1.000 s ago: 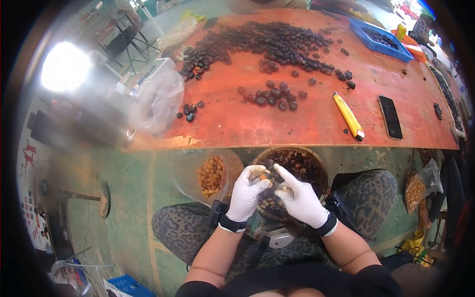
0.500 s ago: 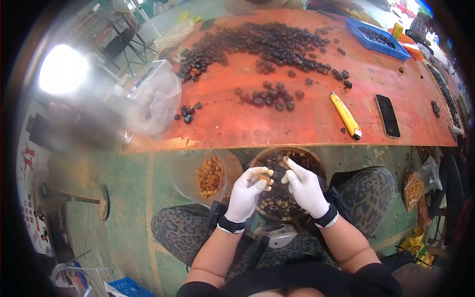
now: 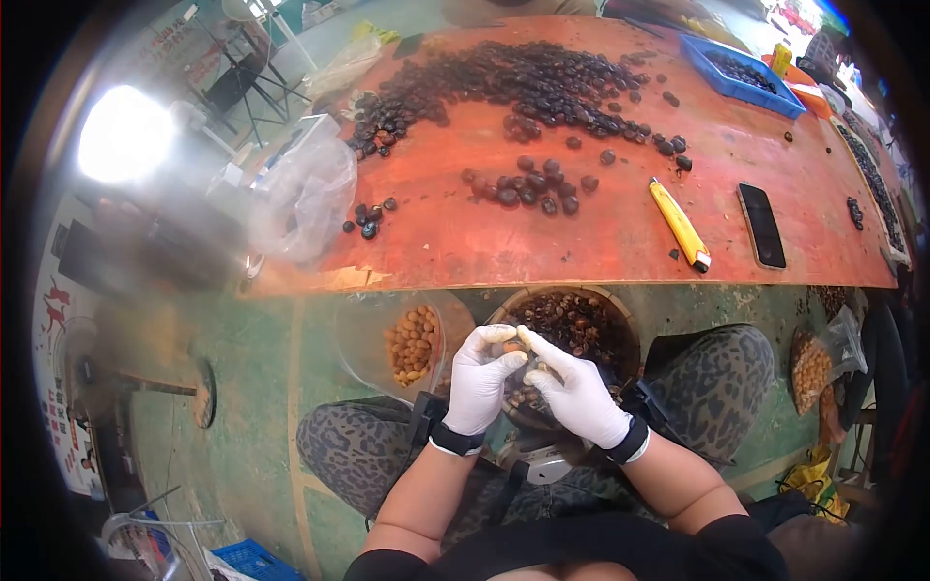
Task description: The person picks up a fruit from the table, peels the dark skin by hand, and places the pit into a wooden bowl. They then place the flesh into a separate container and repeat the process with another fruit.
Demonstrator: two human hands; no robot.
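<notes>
White gloves cover both of my hands, which meet above a round basket (image 3: 632, 334) of dark shell pieces. My left hand (image 3: 481, 380) pinches a small brownish nut (image 3: 513, 346) between thumb and fingers. The fingertips of my right hand (image 3: 573, 385) come up against it from the right; whether they grip anything is too small to tell. Left of the hands, a clear container (image 3: 356, 341) holds peeled yellow-orange nuts (image 3: 411, 344). Dark round nuts (image 3: 547, 184) lie in a small group on the red table (image 3: 426, 242).
A large dark nut pile (image 3: 484, 77) spreads over the table's far side. A yellow cutter (image 3: 681, 225) and a phone (image 3: 761, 226) lie on the right, with a blue tray (image 3: 751, 92) behind. A plastic bag (image 3: 308, 198) sits at the left edge.
My right hand has moved left, toward my left hand, and its fingertips now meet the nut. More of the basket's contents shows. My left hand still holds the nut.
</notes>
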